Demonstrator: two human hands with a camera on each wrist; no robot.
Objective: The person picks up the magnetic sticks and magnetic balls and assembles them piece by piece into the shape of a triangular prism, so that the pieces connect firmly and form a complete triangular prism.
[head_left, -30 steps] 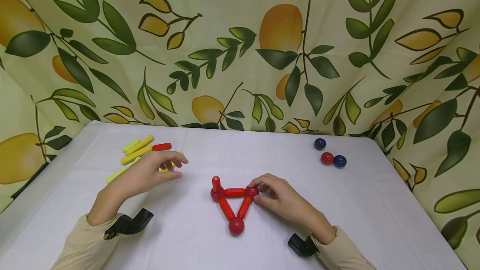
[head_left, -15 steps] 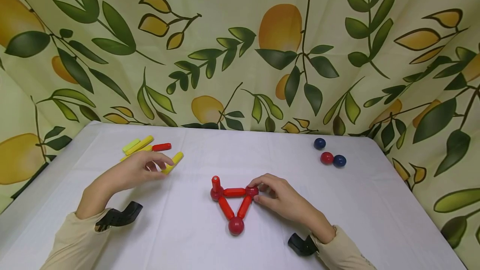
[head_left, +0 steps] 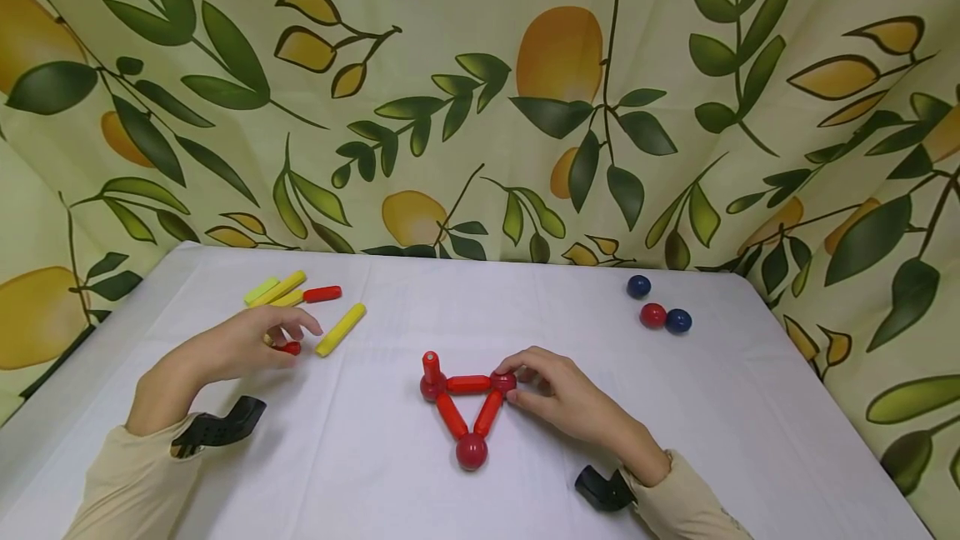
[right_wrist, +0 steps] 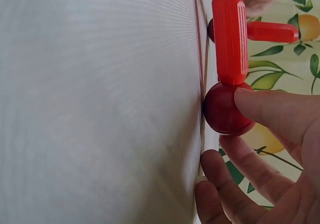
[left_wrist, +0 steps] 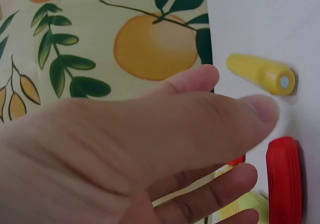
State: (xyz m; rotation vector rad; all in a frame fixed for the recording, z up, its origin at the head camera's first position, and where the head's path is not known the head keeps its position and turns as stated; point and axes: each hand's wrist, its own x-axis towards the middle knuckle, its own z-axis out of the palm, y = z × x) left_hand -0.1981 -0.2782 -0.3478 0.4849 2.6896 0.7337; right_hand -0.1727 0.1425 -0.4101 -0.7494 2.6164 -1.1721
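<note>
A flat triangle of red rods [head_left: 470,384] and red balls lies mid-table, with one red rod [head_left: 431,365] standing upright on its left corner ball. My right hand [head_left: 517,386] pinches the triangle's right corner red ball [head_left: 503,381] between thumb and fingers; the right wrist view shows the thumb on that ball [right_wrist: 225,109]. My left hand [head_left: 292,338] hovers at the left with fingers loosely spread, its tips right at a small red rod [head_left: 289,347] on the cloth. In the left wrist view that red rod [left_wrist: 285,179] lies just past the thumb, apart from it.
A yellow rod [head_left: 341,329] lies right of my left hand. Further back lie yellow rods [head_left: 275,289] and a red rod [head_left: 322,294]. Two blue balls [head_left: 639,286] and a red ball [head_left: 653,315] sit at the back right. A leaf-print curtain surrounds the white table [head_left: 750,407].
My left hand drew back to the left, uncovering the yellow rod, and now hangs over a small red rod. The right hand and the triangle have not moved.
</note>
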